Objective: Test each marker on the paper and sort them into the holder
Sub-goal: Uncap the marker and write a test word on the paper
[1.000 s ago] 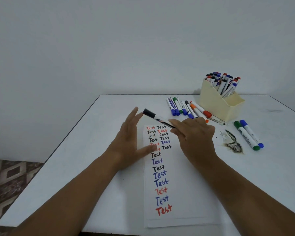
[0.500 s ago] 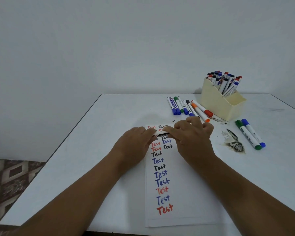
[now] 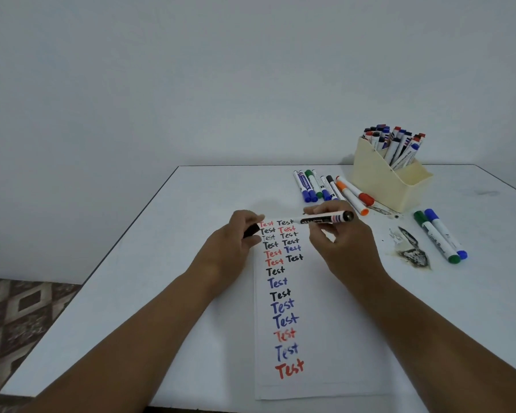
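White table (image 3: 167,263), uncapped marker (image 3: 325,219) over paper (image 3: 319,338)

right hand (image 3: 338,248) holds uncapped marker (image 3: 325,219); left hand (image 3: 236,242) grips cap (image 3: 251,230).

A plain room, home or office I cannot tell: a white surface (image 3: 131,293) set against a bare pale wall (image 3: 191,79), patterned brown floor tiles (image 3: 18,317) beyond its left edge

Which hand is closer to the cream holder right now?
Right. The right hand, holding the uncapped black marker, sits just in front and left of the cream holder. The left hand, holding the cap, is farther left, across the paper.
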{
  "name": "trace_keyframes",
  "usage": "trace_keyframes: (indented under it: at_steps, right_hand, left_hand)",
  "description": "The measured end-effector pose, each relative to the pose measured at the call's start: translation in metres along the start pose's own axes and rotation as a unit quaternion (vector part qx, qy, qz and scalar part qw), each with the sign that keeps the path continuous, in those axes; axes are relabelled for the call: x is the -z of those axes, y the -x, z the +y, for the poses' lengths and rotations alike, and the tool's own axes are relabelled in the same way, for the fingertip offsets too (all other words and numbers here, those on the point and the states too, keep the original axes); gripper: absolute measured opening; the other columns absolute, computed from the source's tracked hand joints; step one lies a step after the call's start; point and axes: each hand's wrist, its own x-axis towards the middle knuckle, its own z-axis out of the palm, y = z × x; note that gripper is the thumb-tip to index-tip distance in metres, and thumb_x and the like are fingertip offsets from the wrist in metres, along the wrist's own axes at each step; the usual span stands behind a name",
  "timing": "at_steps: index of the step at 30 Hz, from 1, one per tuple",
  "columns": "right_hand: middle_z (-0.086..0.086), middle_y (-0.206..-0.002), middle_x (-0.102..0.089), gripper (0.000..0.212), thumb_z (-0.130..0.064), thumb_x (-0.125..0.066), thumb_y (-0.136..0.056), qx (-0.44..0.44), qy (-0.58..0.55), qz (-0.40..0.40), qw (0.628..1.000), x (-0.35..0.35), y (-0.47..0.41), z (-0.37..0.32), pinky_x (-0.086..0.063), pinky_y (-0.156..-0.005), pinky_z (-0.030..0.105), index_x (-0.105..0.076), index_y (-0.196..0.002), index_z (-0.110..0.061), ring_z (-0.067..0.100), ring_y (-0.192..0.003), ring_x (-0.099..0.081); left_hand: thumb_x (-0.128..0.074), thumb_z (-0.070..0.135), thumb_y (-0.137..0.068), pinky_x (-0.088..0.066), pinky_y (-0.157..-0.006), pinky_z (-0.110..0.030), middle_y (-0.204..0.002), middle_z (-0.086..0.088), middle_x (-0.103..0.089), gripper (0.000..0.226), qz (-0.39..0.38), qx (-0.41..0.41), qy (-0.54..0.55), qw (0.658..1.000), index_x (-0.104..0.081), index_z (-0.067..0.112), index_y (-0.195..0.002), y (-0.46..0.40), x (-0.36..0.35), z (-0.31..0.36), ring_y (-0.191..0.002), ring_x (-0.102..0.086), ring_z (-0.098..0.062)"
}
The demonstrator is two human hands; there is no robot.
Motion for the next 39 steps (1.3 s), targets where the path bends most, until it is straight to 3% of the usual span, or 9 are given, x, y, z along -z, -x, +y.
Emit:
trace_keyframes:
  at_steps: [5, 12, 16, 19, 23, 25, 33, 36, 39]
  right_hand:
    - [0.011, -0.095, -0.075, 0.034, 0.009, -0.077, -0.08, -0.06, -0.228, 0.018, 0.972, 0.007, 0.0, -0.005, -0.06, -0.088, 0.04, -0.061, -0.1, -0.014, 0.025, -0.093, -0.075]
    - [0.018, -0.096, -0.076, 0.024, 0.012, -0.067, -0.087, -0.123, -0.32, -0.017, 0.939, 0.01, 0.001, -0.011, -0.062, -0.083, 0.041, -0.058, -0.105, -0.001, 0.034, -0.093, -0.075]
    - [0.018, -0.096, -0.076, 0.02, 0.012, -0.064, -0.089, -0.131, -0.315, -0.04, 0.939, 0.008, 0.002, -0.012, -0.062, -0.082, 0.041, -0.058, -0.105, 0.001, 0.034, -0.094, -0.075]
    - [0.016, -0.094, -0.076, 0.02, 0.007, -0.071, -0.085, -0.117, -0.266, -0.067, 0.954, 0.008, 0.004, -0.012, -0.061, -0.085, 0.048, -0.062, -0.098, -0.005, 0.033, -0.091, -0.076]
    - [0.007, -0.091, -0.077, 0.02, -0.02, -0.087, -0.073, -0.093, -0.156, -0.109, 0.977, 0.009, 0.007, -0.013, -0.058, -0.085, 0.058, -0.07, -0.084, -0.021, 0.028, -0.086, -0.076]
    - [0.003, -0.087, -0.077, 0.029, -0.031, -0.085, -0.068, -0.092, -0.128, -0.116, 0.981, 0.01, 0.007, -0.016, -0.058, -0.084, 0.055, -0.069, -0.086, -0.016, 0.024, -0.085, -0.076]
    - [-0.011, -0.078, -0.075, 0.023, -0.022, -0.083, -0.08, -0.071, -0.053, -0.149, 0.985, 0.008, 0.006, -0.015, -0.047, -0.057, 0.013, -0.071, -0.093, -0.008, 0.002, -0.069, -0.071]
    - [-0.007, -0.079, -0.076, 0.02, -0.019, -0.083, -0.081, -0.077, -0.064, -0.137, 0.985, 0.009, 0.005, -0.012, -0.05, -0.06, 0.015, -0.07, -0.091, -0.009, 0.003, -0.07, -0.071]
    - [0.001, -0.091, -0.078, 0.018, -0.008, -0.083, -0.079, -0.109, -0.123, -0.104, 0.981, 0.009, 0.001, -0.014, -0.061, -0.08, 0.033, -0.071, -0.092, -0.011, 0.017, -0.084, -0.075]
  left_hand:
    - [-0.053, 0.025, -0.101, -0.044, -0.104, -0.033, -0.135, 0.019, -0.058, 0.031, 0.016, 0.019, 0.021, 0.999, -0.053, 0.03, -0.131, 0.001, 0.003, 0.003, -0.12, -0.057, -0.007]
    - [-0.052, 0.032, -0.101, -0.05, -0.092, -0.041, -0.125, 0.013, -0.064, 0.008, -0.024, 0.028, 0.007, 0.999, -0.046, 0.033, -0.096, 0.004, 0.003, 0.011, -0.108, -0.06, -0.012]
    - [-0.052, 0.032, -0.101, -0.051, -0.087, -0.039, -0.123, 0.012, -0.064, 0.004, -0.034, 0.018, -0.02, 0.999, -0.049, 0.031, -0.104, 0.005, 0.005, 0.012, -0.102, -0.06, -0.012]
    - [-0.052, 0.032, -0.101, -0.047, -0.078, -0.022, -0.113, 0.015, -0.065, 0.01, -0.041, 0.015, -0.027, 0.999, -0.054, 0.033, -0.111, 0.006, 0.005, 0.012, -0.097, -0.059, 0.0]
    - [-0.049, 0.025, -0.102, -0.045, -0.076, -0.018, -0.105, 0.016, -0.065, 0.014, -0.032, 0.008, -0.022, 0.999, -0.058, 0.028, -0.113, 0.009, 0.005, 0.014, -0.096, -0.06, -0.003]
    - [-0.048, 0.023, -0.103, -0.042, -0.072, -0.015, -0.102, 0.016, -0.063, 0.012, -0.032, 0.004, -0.03, 0.999, -0.056, 0.025, -0.112, 0.009, 0.004, 0.014, -0.093, -0.059, -0.003]
    - [-0.043, 0.025, -0.105, -0.039, -0.061, -0.009, -0.095, 0.022, -0.055, 0.009, -0.055, -0.008, -0.08, 0.995, -0.051, 0.024, -0.108, 0.009, 0.002, 0.014, -0.084, -0.054, 0.009]
    - [-0.046, 0.029, -0.104, -0.038, -0.066, -0.015, -0.103, 0.014, -0.061, 0.008, -0.049, -0.02, -0.077, 0.996, -0.052, 0.024, -0.107, 0.008, -0.001, 0.014, -0.09, -0.055, 0.003]
    - [-0.052, 0.038, -0.1, -0.042, -0.069, -0.019, -0.108, 0.013, -0.063, 0.014, -0.028, -0.042, -0.09, 0.995, -0.05, 0.028, -0.109, 0.006, -0.004, 0.011, -0.091, -0.057, 0.0]
